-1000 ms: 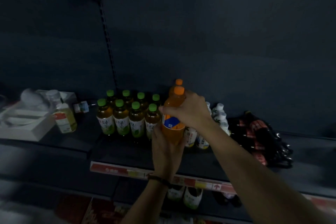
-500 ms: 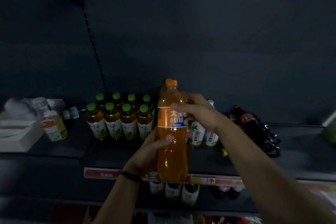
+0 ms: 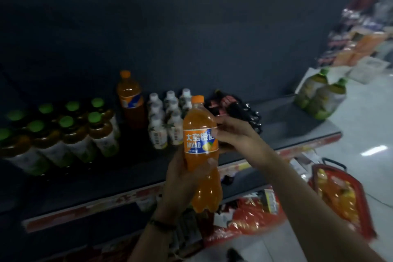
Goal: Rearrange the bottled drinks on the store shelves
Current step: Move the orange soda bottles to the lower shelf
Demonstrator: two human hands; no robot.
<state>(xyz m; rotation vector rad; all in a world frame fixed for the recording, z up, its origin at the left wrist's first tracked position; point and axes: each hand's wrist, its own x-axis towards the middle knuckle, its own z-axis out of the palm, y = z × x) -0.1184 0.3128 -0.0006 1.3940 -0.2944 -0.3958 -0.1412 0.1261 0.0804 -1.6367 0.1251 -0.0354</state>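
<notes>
Drawn further out from the shelf (image 3: 297, 117) since the earlier frame, orange soda bottle (image 3: 201, 149) stands upright, cap up, in front of that shelf, left hand (image 3: 182, 178) gripping its lower body, right hand (image 3: 236, 134) clasping its label.

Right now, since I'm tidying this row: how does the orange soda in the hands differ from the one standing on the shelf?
The held soda bottle is off the shelf, gripped by the left hand low and the right hand at its label; the shelf soda bottle stands untouched between green-capped bottles and white-capped bottles. The held one's label reads DAYAO; the shelf one's lettering is unreadable. Both have orange caps, drink and labels.
</notes>
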